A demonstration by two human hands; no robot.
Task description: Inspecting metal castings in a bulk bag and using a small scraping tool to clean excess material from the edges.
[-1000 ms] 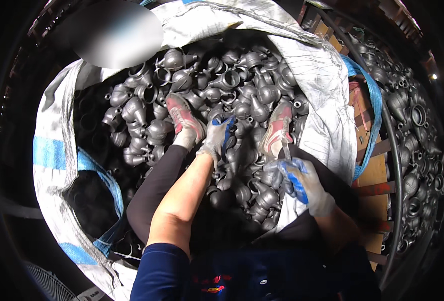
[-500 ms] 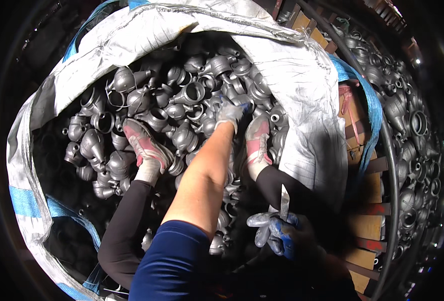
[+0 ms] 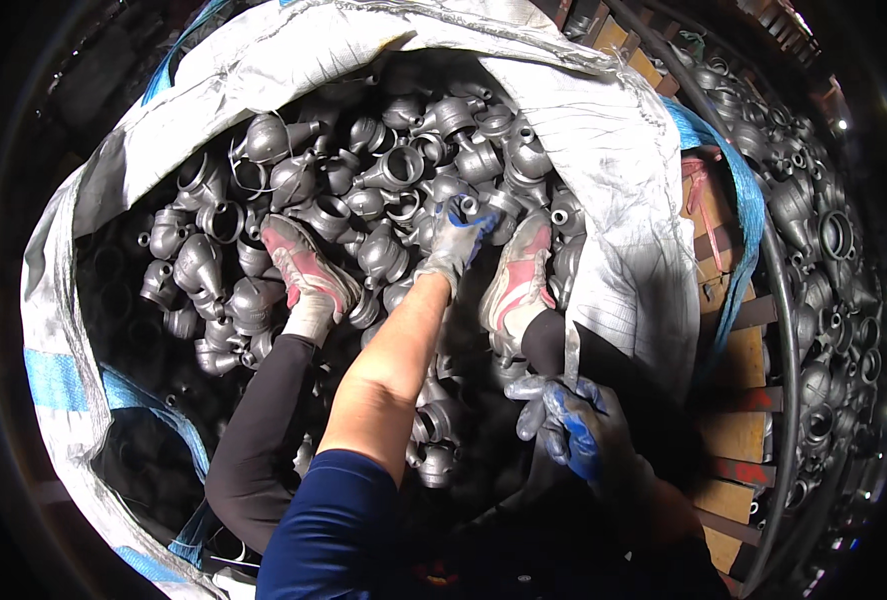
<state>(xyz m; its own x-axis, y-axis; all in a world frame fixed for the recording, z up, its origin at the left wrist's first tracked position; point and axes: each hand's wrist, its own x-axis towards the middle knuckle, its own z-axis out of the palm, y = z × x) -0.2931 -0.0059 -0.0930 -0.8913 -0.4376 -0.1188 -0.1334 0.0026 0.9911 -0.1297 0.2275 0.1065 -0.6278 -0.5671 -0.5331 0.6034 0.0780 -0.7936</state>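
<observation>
My left hand, in a grey-and-blue work glove, reaches down between my shoes with its fingers closed around a grey metal casting. That casting has a rounded body and a small round opening facing up by my fingers. Nearer to me on the right, my right hand, gloved the same way, is closed on a narrow flat metal blade. The blade points up and away from me, and its handle is hidden in my fist. Many similar castings lie in a loose heap around both shoes.
A large white woven bag with blue straps surrounds the heap, its rim folded over. My pink-and-grey shoes stand on the castings. Beyond a dark rail and wooden slats on the right lie more castings.
The casting under my left hand now shows its small opening between my fingers. My right hand and the blade have moved slightly farther from me. The whole view has shifted a little.
</observation>
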